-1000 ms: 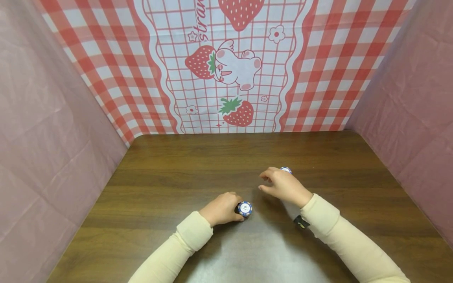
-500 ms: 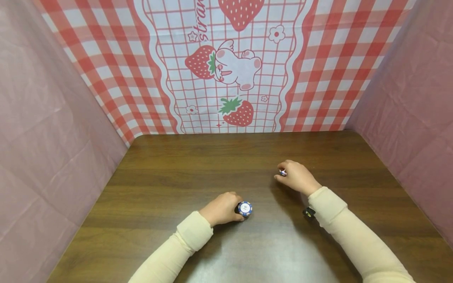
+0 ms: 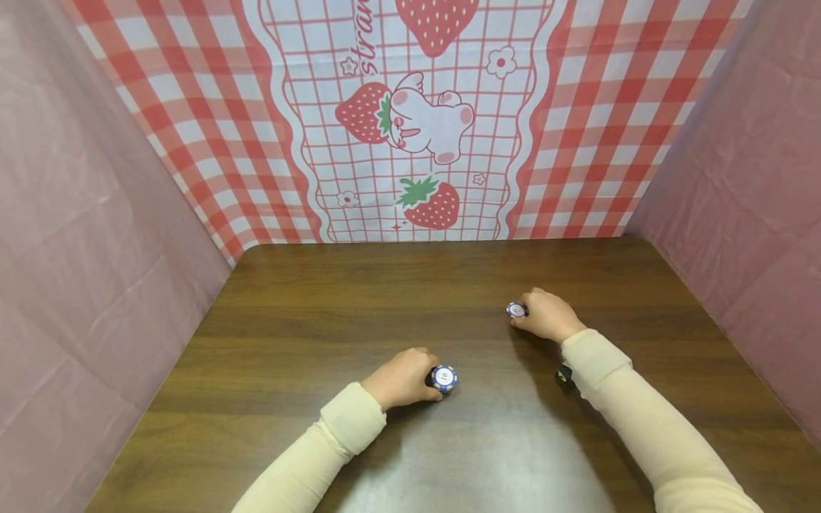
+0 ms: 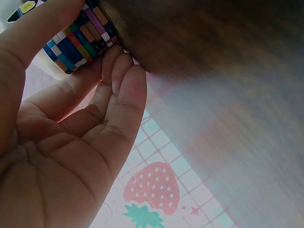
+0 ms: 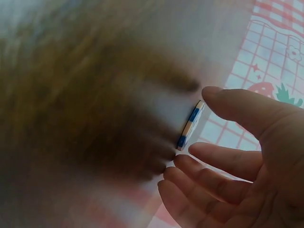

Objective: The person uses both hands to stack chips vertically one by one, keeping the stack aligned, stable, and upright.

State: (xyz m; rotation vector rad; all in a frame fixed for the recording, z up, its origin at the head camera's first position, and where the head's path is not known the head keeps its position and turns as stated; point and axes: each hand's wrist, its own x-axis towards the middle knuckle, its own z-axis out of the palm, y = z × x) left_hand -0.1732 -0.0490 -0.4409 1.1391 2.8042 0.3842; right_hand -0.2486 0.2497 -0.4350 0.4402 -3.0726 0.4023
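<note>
chip stack (image 3: 444, 378) at 6 o'clock on table (image 3: 359, 299), our left hand (image 3: 400, 379) clamped round it | single chip (image 3: 516, 310) at 3 o'clock, pinched by right hand (image 3: 549, 315) | most chips look stacked; this one left to add

Chip stack (image 4: 80, 40) cut off at top edge, table (image 5: 71, 95) blurred

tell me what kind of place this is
Probably a small makeshift recording booth rather than a lived-in room: a dark wooden table is boxed in by pink sheeting at the sides and a strawberry-print checked cloth behind, with only poker chips in hand.
</note>
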